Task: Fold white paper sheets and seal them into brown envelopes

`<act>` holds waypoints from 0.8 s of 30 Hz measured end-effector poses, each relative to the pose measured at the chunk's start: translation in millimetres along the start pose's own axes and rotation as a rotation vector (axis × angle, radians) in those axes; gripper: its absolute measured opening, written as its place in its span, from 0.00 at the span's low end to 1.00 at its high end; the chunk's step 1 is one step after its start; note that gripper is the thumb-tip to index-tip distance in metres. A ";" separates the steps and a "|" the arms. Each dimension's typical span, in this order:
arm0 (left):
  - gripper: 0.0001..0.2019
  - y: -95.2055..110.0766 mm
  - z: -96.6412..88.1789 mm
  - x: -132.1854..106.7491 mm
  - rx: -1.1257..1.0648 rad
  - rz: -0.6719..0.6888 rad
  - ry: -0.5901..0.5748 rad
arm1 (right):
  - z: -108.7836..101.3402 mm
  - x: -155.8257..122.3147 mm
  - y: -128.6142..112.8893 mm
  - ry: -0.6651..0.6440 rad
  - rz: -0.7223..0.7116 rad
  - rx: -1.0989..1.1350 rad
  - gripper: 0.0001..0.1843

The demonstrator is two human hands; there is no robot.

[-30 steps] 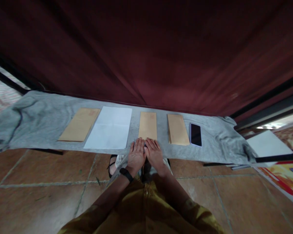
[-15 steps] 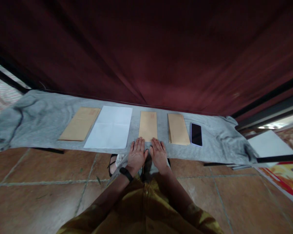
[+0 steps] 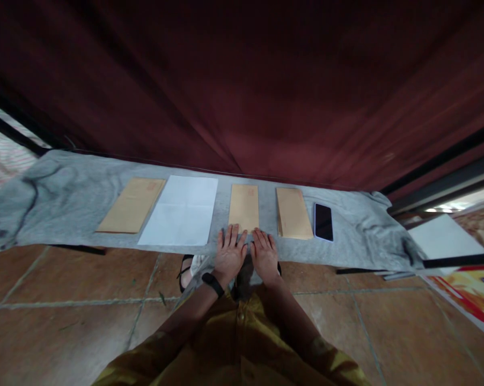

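Observation:
A single brown envelope (image 3: 244, 206) lies in front of me on the grey cloth (image 3: 262, 249). My left hand (image 3: 229, 252) rests flat over its near left edge, fingers stretched out. Beside it, my right hand (image 3: 264, 254) lies flat with its fingertips at the envelope's near right corner. Neither hand grips anything. White paper sheets (image 3: 180, 210) lie to the left of the envelope, with a brown envelope stack (image 3: 131, 205) further left. On the right are more brown envelopes (image 3: 294, 213), and a phone (image 3: 323, 221) with a dark screen and pale purple edge.
A dark red curtain (image 3: 242, 107) hangs right behind the cloth-covered surface. Black metal bars (image 3: 447, 155) stand at both sides. A white board (image 3: 447, 236) and a colourful printed box (image 3: 471, 292) are at the lower right. Tiled floor (image 3: 85, 332) shows below.
My left hand has shifted slightly to the right, its thumb now up by the envelope's near edge. The right hand has barely moved. The envelopes, sheets and phone stay in place.

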State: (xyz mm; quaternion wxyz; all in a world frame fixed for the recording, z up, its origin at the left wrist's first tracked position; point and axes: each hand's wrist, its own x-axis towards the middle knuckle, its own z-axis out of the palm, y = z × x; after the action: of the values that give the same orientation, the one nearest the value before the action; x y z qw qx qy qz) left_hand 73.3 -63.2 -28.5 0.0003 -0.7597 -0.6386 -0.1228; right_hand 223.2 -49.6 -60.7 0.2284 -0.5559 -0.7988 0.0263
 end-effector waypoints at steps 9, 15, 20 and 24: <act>0.25 3.8 4.3 9.3 -0.025 0.005 -0.051 | -2.3 6.4 -4.7 -0.028 0.030 -0.029 0.24; 0.25 -3.4 0.4 3.7 -0.016 -0.029 -0.052 | -0.9 5.3 -4.9 -0.003 0.030 -0.031 0.25; 0.26 -9.0 -4.2 -2.9 -0.011 -0.056 -0.045 | 0.5 3.6 -3.7 0.030 0.026 -0.016 0.25; 0.27 -12.8 -5.4 -7.4 0.012 -0.068 -0.030 | 0.8 2.6 -3.3 0.039 0.029 -0.023 0.25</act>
State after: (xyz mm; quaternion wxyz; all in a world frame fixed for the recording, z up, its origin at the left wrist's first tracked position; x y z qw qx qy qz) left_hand 58.8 -68.9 -26.7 -0.0090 -0.7392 -0.6648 -0.1077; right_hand 219.2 -48.3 -59.6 0.2372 -0.5705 -0.7862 0.0098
